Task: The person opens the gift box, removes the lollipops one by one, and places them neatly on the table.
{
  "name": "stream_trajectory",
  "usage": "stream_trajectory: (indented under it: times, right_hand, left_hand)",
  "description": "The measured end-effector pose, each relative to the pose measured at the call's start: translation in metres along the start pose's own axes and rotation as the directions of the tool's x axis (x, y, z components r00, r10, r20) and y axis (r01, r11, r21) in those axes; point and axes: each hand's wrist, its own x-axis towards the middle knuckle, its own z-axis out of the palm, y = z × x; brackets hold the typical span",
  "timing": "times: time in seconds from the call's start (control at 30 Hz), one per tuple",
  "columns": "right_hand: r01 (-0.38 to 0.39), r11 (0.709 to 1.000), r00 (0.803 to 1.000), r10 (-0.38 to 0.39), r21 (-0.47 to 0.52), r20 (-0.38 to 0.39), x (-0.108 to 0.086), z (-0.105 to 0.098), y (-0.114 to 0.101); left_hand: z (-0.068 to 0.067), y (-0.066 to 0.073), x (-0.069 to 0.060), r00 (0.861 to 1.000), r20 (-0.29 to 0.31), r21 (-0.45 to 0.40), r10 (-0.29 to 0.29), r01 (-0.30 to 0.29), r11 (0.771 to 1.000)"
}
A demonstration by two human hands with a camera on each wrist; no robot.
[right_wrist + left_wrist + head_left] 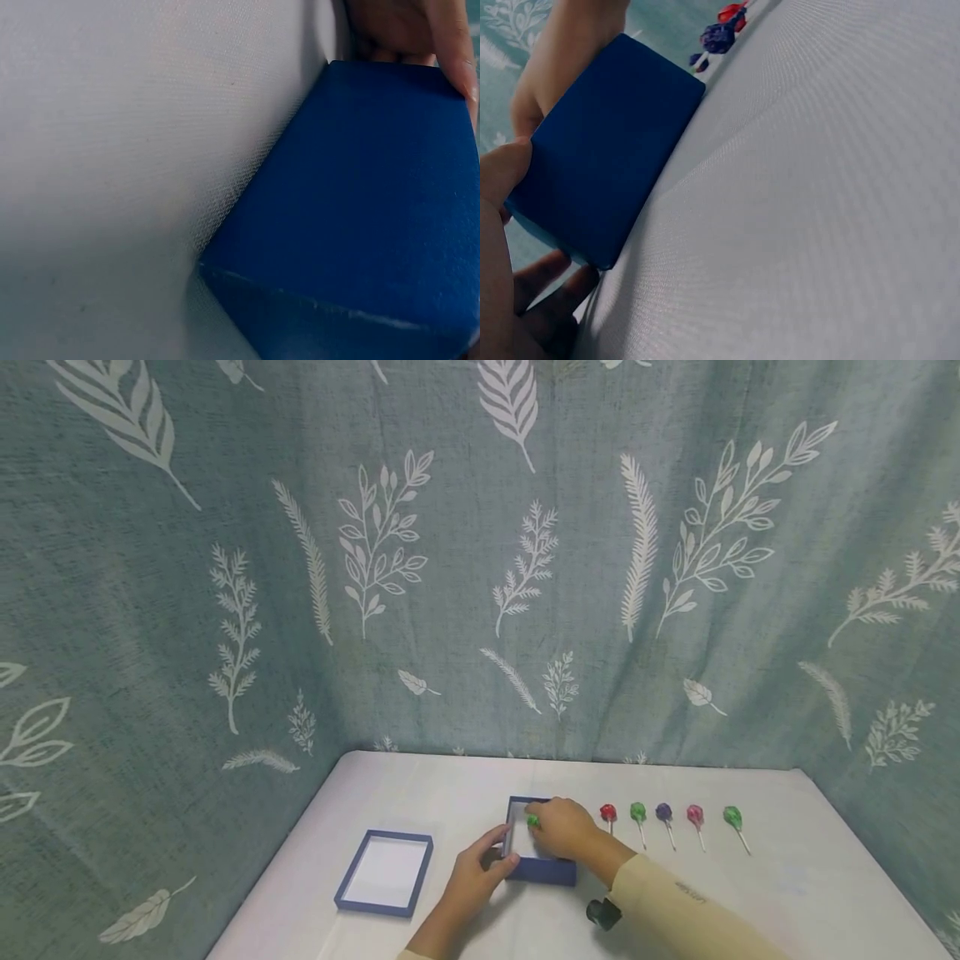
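Observation:
A blue box with a pale inside [542, 870] stands on the table; its outer wall fills much of the left wrist view [611, 150] and the right wrist view [360, 202]. The left hand [471, 878] grips the box's left side, thumb at the near corner and fingers along the wall, as the left wrist view shows too [502, 176]. Reaching over the box, the right hand [564, 828] has its fingers inside, pinching a green lollipop [533, 821]. The lollipop's stick is hidden.
A blue-rimmed lid [384, 835] lies inside up at the left. Right of the box, lollipops lie in a row: red [608, 812], green [638, 812], purple [663, 812], pink [695, 814] and green [732, 817]. A small black object [603, 913] is below the right forearm.

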Motion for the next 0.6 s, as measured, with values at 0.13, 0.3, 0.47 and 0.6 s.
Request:
stream_trajectory:
  times: [0.13,0.3,0.47,0.6]
  right_hand:
    - [-0.005,0.998,1.000,0.005,-0.059,-0.001,0.002,0.003,-0.003]
    - [-0.025,0.995,1.000,0.025,-0.101,0.000,0.004,0.007,-0.007]
    - [-0.041,0.991,0.999,0.041,-0.125,-0.005,0.007,0.011,-0.011]
    - [-0.052,0.991,0.999,0.053,-0.123,0.006,0.009,0.012,-0.013]
  left_hand:
    - [0.000,-0.002,0.000,1.000,0.002,-0.001,0.010,-0.010,1.000]
    - [0.000,-0.001,0.000,1.000,0.009,-0.017,0.020,-0.020,1.000]
    - [0.001,-0.002,0.000,1.000,0.005,-0.015,0.027,-0.027,1.000]
    - [0.001,-0.003,0.001,0.999,0.003,-0.011,0.039,-0.039,0.999]
